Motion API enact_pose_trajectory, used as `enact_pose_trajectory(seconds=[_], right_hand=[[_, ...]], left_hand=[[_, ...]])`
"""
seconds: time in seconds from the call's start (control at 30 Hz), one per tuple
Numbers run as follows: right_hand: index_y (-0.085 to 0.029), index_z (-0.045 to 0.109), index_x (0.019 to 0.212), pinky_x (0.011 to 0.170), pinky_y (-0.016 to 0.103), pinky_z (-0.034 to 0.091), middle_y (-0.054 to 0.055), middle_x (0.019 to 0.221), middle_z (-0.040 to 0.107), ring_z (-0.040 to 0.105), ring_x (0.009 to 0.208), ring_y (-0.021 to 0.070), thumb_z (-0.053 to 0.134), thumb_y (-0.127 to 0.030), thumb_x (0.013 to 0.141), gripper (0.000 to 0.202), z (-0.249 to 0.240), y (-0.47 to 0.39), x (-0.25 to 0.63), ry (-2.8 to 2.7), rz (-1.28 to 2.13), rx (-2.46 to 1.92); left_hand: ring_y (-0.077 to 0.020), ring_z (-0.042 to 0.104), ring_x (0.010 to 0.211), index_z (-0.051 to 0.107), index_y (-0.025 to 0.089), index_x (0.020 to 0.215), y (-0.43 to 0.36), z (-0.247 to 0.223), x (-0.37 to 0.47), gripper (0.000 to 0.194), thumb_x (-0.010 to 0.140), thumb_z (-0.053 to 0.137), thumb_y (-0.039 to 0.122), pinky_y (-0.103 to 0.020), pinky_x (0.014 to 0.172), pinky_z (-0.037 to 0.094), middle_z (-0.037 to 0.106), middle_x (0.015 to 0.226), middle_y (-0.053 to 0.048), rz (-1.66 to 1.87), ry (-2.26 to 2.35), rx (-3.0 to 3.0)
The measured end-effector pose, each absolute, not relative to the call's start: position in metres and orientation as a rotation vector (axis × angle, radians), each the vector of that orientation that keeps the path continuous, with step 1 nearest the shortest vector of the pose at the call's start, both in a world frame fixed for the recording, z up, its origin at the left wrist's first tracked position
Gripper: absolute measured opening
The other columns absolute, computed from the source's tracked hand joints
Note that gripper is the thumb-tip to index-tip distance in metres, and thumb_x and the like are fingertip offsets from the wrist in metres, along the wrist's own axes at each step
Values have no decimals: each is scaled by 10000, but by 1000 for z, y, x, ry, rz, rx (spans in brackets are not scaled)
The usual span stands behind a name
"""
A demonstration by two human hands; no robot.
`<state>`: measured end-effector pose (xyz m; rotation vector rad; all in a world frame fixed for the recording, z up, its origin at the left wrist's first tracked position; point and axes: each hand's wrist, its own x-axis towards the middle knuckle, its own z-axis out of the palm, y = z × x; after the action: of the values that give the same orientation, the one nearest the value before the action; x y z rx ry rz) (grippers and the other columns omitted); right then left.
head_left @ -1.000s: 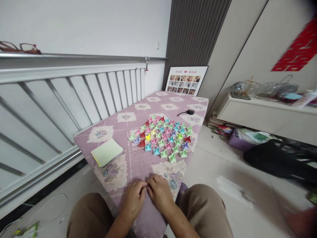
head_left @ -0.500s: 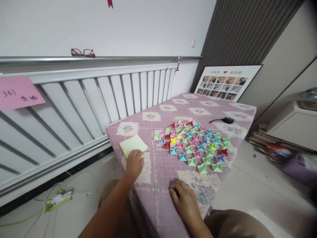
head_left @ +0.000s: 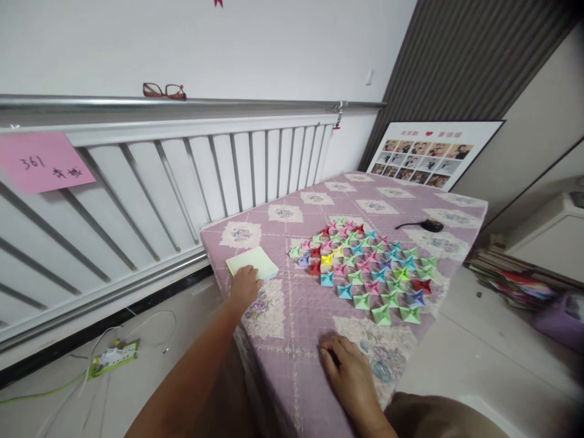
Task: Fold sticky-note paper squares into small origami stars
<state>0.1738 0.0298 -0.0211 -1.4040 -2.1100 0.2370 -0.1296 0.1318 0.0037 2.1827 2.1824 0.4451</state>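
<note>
Left hand (head_left: 245,289), beside the right hand (head_left: 350,372) a second ago, now touches the paper stack (head_left: 256,261) at nine o'clock on the worktop (head_left: 312,395) (pinching or not, cannot tell); right lies half-curled, thumb apart, at six.

Tablecloth (head_left: 310,325), mauve, cream floral squares; folded papers (head_left: 364,266), green, pink, blue, red, yellow; paper stack (head_left: 258,260), pale green, perhaps yellow-edged.

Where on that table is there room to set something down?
The tablecloth shows bare between the paper stack and the folded papers, and also between the left hand and the right hand. Another patch lies farther off, between the folded papers and the photo board. It's crowded among the folded papers themselves.
</note>
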Motion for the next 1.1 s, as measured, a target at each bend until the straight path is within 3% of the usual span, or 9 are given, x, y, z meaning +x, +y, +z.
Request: enact_pose_trajectory(seconds=[0.27,0.47,1.1], right_hand=[[-261,626,822,705,353,423,41,870,645,595,811,225,486,-328,870,163,-20,30,174,-2124,258,-1429],[-250,619,813,715,350,414,39,856,639,589,808,219,482,-314,875,164,-19,29,173,-2125,269,-1446],[-240,621,812,719,335,414,24,846,647,600,809,206,490,-298,872,155,-15,27,174,-2099,258,-1399]], left_hand=[[-211,537,1048,626,173,987,141,2,-134,272,943,372,256,-331,974,369,624,1069,-87,433,2180,2182],[-229,559,1027,612,155,961,142,0,-134,313,957,306,221,-337,944,383,640,1029,-115,371,2251,2134],[-223,599,934,576,164,963,140,35,-139,224,911,373,244,-296,795,426,654,948,-93,218,2342,2044]])
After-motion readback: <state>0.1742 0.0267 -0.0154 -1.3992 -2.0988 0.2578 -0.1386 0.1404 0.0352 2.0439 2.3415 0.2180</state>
